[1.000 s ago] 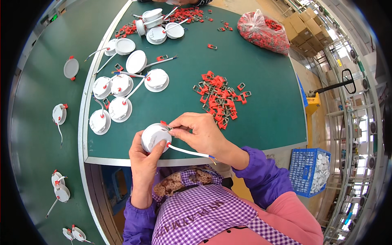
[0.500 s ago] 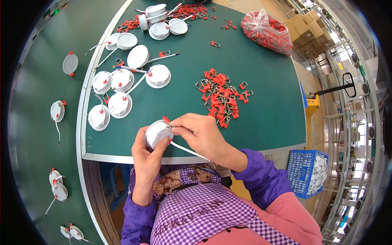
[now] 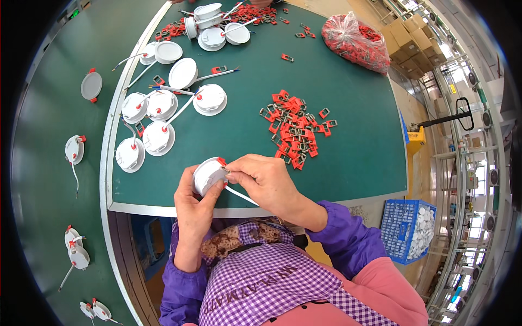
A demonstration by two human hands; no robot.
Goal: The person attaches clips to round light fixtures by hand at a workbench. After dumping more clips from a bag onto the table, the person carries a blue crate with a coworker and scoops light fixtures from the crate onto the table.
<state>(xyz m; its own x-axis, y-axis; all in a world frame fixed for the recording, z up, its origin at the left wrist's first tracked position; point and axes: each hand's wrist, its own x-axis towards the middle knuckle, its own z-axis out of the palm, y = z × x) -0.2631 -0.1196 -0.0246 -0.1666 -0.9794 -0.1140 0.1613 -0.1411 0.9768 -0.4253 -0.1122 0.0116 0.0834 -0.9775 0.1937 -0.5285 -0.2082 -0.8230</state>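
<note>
Near the table's front edge, my left hand (image 3: 193, 212) grips a white round downlight (image 3: 204, 175), thumb on its back and fingers round its rim. My right hand (image 3: 269, 179) pinches a red-ended metal spring clip (image 3: 222, 161) against the light's upper right side; the fingertips hide most of its metal part. A white cable (image 3: 242, 196) leaves the light and passes under my right hand. Beyond that hand lies a loose pile of red spring clips (image 3: 293, 133). Several white downlights (image 3: 158, 138) with cables stand to the left.
At the far end are stacked downlights (image 3: 211, 38), scattered clips and part of another person's hand (image 3: 262, 2). A clear bag of red clips (image 3: 356, 43) sits far right. Left, a green belt (image 3: 46, 179) carries clipped downlights. A blue crate (image 3: 399, 231) stands at right.
My right hand has shifted slightly down and left, and the clip's red end now sits closer against the light. Another person's hand has appeared at the far end.
</note>
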